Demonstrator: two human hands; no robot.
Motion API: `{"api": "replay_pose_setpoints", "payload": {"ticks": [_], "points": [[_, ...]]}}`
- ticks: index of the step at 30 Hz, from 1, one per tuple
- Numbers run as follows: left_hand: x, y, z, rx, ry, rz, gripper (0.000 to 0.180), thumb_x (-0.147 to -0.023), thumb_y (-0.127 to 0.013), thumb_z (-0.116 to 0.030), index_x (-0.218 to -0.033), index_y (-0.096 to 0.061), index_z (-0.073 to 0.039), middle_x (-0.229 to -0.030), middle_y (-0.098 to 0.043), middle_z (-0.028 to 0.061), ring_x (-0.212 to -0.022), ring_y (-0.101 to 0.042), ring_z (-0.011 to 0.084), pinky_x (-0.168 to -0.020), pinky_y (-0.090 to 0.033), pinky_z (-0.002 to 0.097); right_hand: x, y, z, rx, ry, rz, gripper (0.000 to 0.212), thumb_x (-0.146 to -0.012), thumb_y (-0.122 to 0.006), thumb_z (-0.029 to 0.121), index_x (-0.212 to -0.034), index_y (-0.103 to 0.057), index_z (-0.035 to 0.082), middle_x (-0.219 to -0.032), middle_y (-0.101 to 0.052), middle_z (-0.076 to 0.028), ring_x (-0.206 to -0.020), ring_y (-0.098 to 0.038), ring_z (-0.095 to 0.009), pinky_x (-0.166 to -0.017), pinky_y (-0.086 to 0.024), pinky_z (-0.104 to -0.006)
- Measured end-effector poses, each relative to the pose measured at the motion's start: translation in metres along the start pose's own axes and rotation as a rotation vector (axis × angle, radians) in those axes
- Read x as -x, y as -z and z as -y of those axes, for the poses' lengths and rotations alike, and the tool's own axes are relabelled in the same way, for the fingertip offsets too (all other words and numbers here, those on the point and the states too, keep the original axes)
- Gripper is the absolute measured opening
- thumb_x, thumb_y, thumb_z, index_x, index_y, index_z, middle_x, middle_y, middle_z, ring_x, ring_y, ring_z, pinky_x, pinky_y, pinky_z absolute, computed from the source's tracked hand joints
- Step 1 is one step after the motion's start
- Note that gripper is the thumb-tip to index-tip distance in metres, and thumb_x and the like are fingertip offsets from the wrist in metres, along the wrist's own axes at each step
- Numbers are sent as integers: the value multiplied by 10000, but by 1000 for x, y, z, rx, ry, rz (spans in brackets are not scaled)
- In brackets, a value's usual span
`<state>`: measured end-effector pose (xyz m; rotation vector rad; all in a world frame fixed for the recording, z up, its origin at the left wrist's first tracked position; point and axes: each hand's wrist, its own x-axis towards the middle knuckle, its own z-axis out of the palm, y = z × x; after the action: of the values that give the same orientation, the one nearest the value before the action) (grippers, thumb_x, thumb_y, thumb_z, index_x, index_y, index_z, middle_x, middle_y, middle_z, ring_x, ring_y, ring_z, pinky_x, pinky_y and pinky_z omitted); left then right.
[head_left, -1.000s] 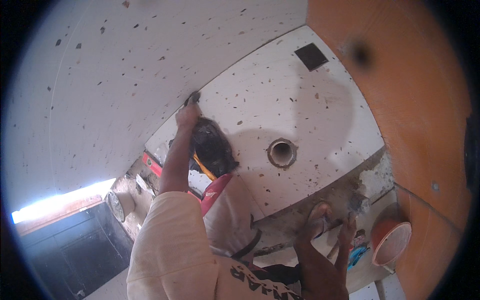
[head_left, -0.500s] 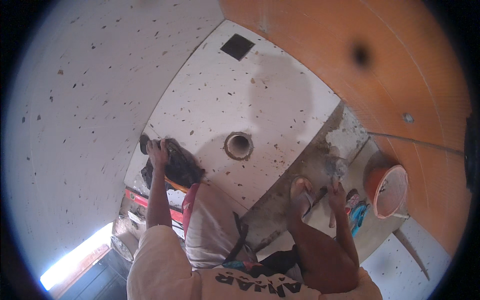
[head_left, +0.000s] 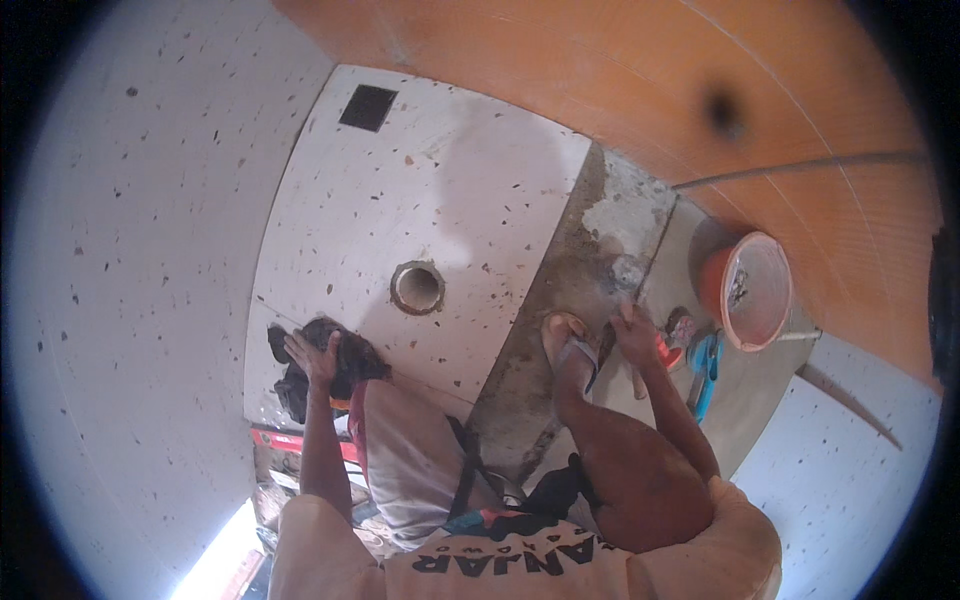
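Note:
My left hand (head_left: pixel 318 362) rests on a crumpled black bag or cloth (head_left: pixel 358 358) at the left edge of the speckled white floor tile (head_left: pixel 470 210). Its fingers are spread and grip nothing visible. Down on the bare cement strip (head_left: pixel 520 400), my right hand (head_left: pixel 633 338) is closed round the short handle of a small trowel-like tool (head_left: pixel 627 272). The tool's grey blade blurs into the wet-looking cement, so its shape is unclear. A wooden handle (head_left: pixel 639 383) lies just below that hand, beside my sandalled foot (head_left: pixel 570 335).
A round drain pipe hole (head_left: pixel 417 288) opens in the tile, with a dark square opening (head_left: pixel 368 107) farther off. An orange bucket (head_left: pixel 757 292) stands at the right, near a blue-handled tool (head_left: pixel 706 375) and a red object (head_left: pixel 668 352). Orange and speckled white walls enclose the corner.
My view has turned, shifting the floor leftward in the picture. My left fingers have spread, off the dark lump they curled over. My right hand stays low at the cement with the tool.

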<state>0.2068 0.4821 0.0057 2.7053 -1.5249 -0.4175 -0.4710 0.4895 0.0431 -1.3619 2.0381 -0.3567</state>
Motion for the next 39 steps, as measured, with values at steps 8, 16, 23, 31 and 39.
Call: {"api": "replay_pose_setpoints", "payload": {"ticks": [8, 16, 23, 31, 39], "points": [[-3, -14, 16, -31, -26, -64, 1112, -854, -566, -734, -1505, -217, 99, -1556, -136, 389, -1458, -95, 548, -1191, -145, 599, 16, 4, 19, -81, -91, -45, 529, -885, -668, 385, -1223, -604, -17, -1039, -677, -258, -1020, -637, -440, -882, -484, -501], [-8, -23, 29, -70, -59, -131, 1114, -840, -558, -758, -1506, -253, 80, -1557, -160, 381, -1459, -126, 532, -1189, -158, 590, 56, 15, 11, 8, -198, -110, 505, -867, -674, 372, -1197, -622, -7, -935, -681, -216, -892, -658, -393, -786, -486, -485], [-15, -33, 28, -103, -108, -186, 1078, -864, -501, -770, -1508, -270, 63, -1547, -191, 385, -1438, -175, 550, -1176, -193, 596, 107, 20, 6, -34, -214, -164, 514, -867, -675, 362, -1208, -610, -17, -938, -684, -229, -905, -667, -402, -797, -498, -464], [-16, -31, 37, -133, -64, -232, 1048, -882, -497, -748, -1501, -279, 68, -1540, -215, 383, -1424, -210, 557, -1156, -225, 608, 185, 47, 19, 101, -382, -127, 479, -888, -649, 395, -1171, -601, 11, -1077, -671, -273, -1032, -643, -442, -854, -503, -502], [-17, -34, 27, -108, -67, -264, 1030, -887, -473, -751, -1487, -300, 68, -1540, -226, 373, -1418, -228, 552, -1145, -247, 611, 294, 53, -53, 143, -576, -98, 441, -908, -619, 415, -1115, -612, 26, -1045, -668, -284, -1005, -636, -458, -851, -492, -537]]}}
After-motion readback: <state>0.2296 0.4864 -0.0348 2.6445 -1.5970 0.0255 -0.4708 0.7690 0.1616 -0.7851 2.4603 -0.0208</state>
